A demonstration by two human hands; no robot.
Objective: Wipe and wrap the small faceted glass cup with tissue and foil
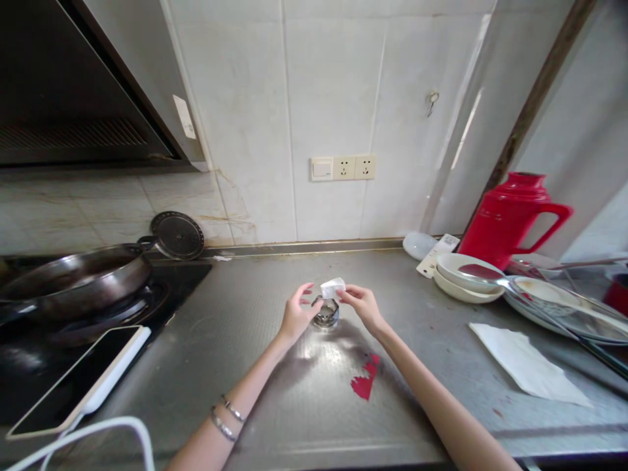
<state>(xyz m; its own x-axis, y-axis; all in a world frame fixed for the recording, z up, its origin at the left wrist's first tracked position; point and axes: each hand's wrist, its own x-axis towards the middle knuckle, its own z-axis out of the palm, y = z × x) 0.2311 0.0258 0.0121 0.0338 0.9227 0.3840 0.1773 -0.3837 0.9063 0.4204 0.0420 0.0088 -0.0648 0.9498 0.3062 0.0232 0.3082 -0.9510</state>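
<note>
Pinching small white piece (333,288) with right hand (362,304), fingers closed on its right end, just above metal ring (326,315). Holding left hand (296,317) on the opposite side, fingers part-open and loosely curved, thumb spread apart, gripping nothing; can't tell whether touching ring or white piece. Seeing ring near middle of tabletop (265,418), between the two hands. Also seeing torn red scrap (364,383) flat between ring and front edge, slightly right. Toward left edge: dark pan (83,284) on black stove (189,281), phone (81,383) overlapping stove near front left corner. Toward back right corner: red flask (505,219) behind stacked bowls (466,288), plate (540,314) just beside those. In front of plate: white napkin (530,363) lying flat.
</note>
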